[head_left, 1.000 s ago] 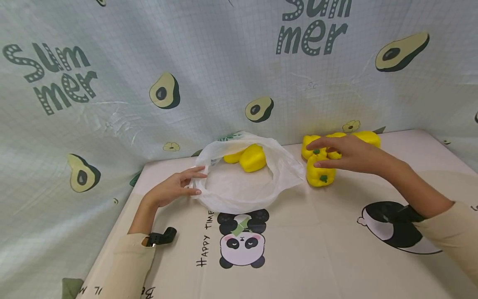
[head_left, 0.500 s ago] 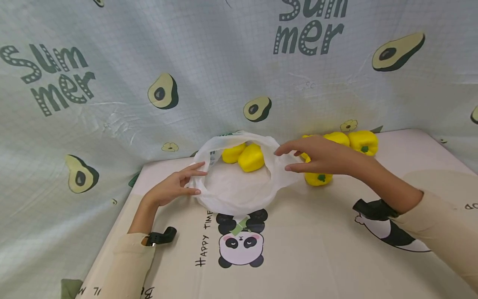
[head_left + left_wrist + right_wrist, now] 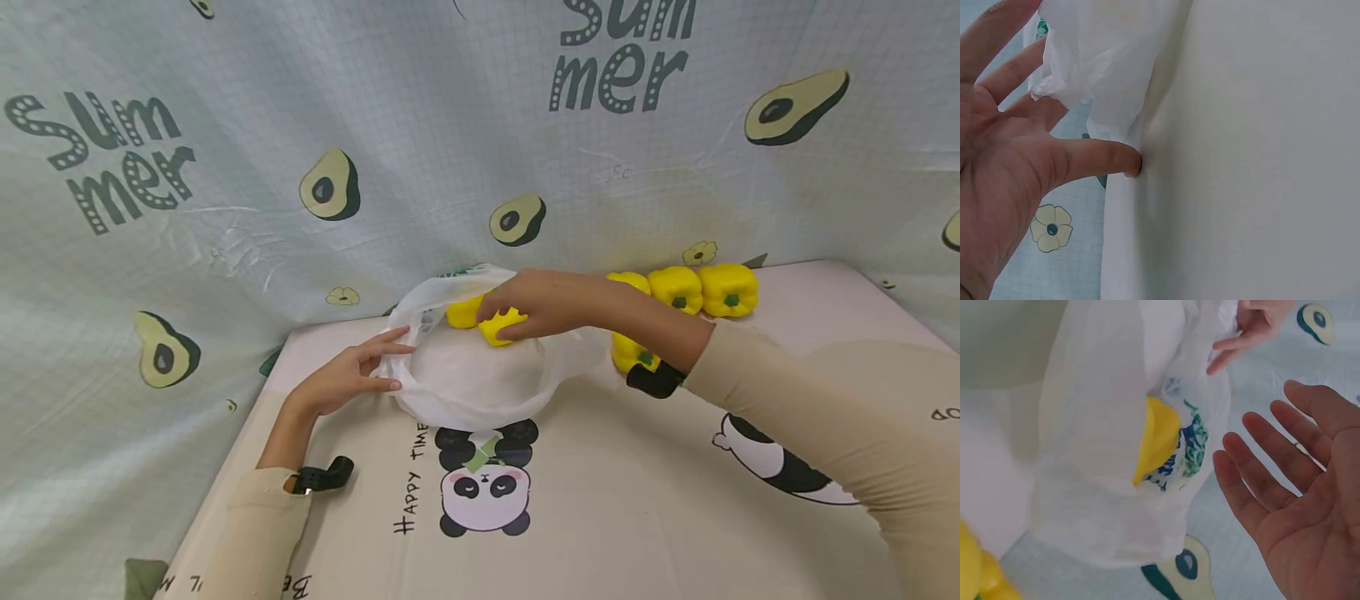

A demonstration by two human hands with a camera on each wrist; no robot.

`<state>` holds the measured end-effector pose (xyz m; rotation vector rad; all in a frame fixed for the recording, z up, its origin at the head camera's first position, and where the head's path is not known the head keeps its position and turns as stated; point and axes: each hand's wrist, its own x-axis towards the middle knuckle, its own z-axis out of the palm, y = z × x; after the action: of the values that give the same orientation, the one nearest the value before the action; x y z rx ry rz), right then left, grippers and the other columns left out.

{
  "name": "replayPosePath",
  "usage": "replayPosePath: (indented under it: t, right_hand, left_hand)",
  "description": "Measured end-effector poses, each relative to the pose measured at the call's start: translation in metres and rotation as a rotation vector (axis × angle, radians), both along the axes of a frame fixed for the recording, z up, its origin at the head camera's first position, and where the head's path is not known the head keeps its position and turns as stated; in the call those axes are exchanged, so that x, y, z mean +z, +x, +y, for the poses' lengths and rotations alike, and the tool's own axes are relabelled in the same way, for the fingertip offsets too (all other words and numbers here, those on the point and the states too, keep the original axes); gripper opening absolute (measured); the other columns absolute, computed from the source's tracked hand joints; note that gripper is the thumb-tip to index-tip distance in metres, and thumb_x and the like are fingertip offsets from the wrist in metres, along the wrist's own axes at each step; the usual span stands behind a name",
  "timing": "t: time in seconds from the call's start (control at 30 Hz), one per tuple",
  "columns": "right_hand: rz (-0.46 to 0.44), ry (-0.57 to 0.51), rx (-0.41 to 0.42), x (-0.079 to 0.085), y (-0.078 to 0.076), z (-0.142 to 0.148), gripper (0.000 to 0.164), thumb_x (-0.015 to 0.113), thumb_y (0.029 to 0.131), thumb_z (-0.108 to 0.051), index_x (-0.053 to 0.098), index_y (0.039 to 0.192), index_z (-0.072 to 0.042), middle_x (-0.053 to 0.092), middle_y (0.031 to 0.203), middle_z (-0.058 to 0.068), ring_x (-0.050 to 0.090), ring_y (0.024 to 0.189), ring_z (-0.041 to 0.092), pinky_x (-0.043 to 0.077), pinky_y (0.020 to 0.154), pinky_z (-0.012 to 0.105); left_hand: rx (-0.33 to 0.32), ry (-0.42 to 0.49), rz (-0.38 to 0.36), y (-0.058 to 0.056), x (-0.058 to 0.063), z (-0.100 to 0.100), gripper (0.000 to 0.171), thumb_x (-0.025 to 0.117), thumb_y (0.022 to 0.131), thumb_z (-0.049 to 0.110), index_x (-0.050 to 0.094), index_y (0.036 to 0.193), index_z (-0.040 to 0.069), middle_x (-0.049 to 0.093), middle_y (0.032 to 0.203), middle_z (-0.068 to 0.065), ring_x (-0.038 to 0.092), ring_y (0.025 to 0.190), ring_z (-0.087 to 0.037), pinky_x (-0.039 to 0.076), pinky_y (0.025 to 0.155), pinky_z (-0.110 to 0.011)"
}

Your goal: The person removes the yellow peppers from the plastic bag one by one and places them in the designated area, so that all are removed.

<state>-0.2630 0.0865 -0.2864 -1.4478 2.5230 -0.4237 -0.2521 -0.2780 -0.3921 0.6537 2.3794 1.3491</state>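
A white plastic bag (image 3: 468, 412) lies on the table with its mouth wide, and two yellow bell peppers (image 3: 462, 313) show inside. My left hand (image 3: 341, 379) touches the bag's left rim with spread, fairly straight fingers; in the left wrist view its thumb (image 3: 1100, 157) lies beside the crumpled film (image 3: 1094, 69). Over the bag's right side reaches my right hand (image 3: 543, 302), partly covering the nearer pepper (image 3: 493, 330). The right wrist view shows the right hand (image 3: 1297, 481) with loosely extended fingers and nothing in the palm, beside the bag (image 3: 1097, 456).
Several more yellow bell peppers (image 3: 727, 290) stand right of the bag against the back curtain (image 3: 420, 125); the right forearm hides part of them. The tablecloth (image 3: 585, 508) carries printed pandas. A black band (image 3: 324, 477) sits on the left wrist.
From above the peppers at the right, my right hand has moved left, over the bag's mouth. My left hand keeps its place at the rim.
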Motion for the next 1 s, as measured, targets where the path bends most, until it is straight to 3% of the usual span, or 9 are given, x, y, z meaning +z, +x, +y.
replayPosePath:
  t: [0.17,0.33,0.63,0.87,1.0]
  right_hand:
    - [-0.003,0.078,0.026,0.004,-0.011,-0.023,0.036,0.066,0.099,-0.017,0.065,0.134,-0.009,0.068,0.132,0.005,0.063,0.120,0.025,0.051,0.105,0.038]
    - [-0.022,0.160,-0.023,0.003,-0.021,-0.042,0.035,0.065,0.100,-0.019,0.065,0.135,-0.012,0.068,0.131,0.007,0.062,0.122,0.026,0.051,0.105,0.037]
    - [-0.023,0.302,-0.080,-0.022,-0.033,-0.069,0.038,0.064,0.101,-0.024,0.064,0.138,-0.015,0.063,0.140,0.006,0.055,0.129,0.025,0.044,0.112,0.038]
    - [-0.024,0.312,-0.179,-0.027,-0.044,-0.074,0.042,0.061,0.103,-0.022,0.059,0.143,-0.012,0.055,0.149,0.008,0.048,0.137,0.025,0.037,0.118,0.039]
    - [-0.041,0.285,-0.239,-0.025,-0.049,-0.072,0.043,0.059,0.104,-0.020,0.057,0.146,-0.013,0.051,0.152,0.007,0.046,0.138,0.025,0.036,0.118,0.040]
  left_hand:
    - [0.004,-0.019,0.002,0.000,0.001,0.002,0.061,0.080,0.089,0.016,0.057,0.143,0.002,0.024,0.168,-0.001,0.008,0.157,-0.026,0.010,0.125,-0.053]
    - [0.015,-0.033,0.001,0.000,0.000,0.000,0.060,0.079,0.089,0.017,0.057,0.144,0.004,0.023,0.169,0.000,0.011,0.156,-0.030,0.013,0.124,-0.056]
    - [0.019,-0.023,0.015,0.000,-0.004,-0.003,0.059,0.079,0.089,0.017,0.058,0.143,0.005,0.021,0.169,0.001,0.010,0.156,-0.031,0.013,0.123,-0.060]
    - [0.007,-0.016,0.013,0.001,-0.002,-0.002,0.062,0.081,0.087,0.015,0.057,0.143,0.005,0.016,0.170,0.004,0.004,0.157,-0.023,0.010,0.126,-0.047]
    - [-0.021,-0.008,0.019,0.002,0.000,-0.001,0.065,0.082,0.086,0.012,0.054,0.145,0.002,0.013,0.171,0.004,0.001,0.157,-0.021,0.016,0.122,-0.022]
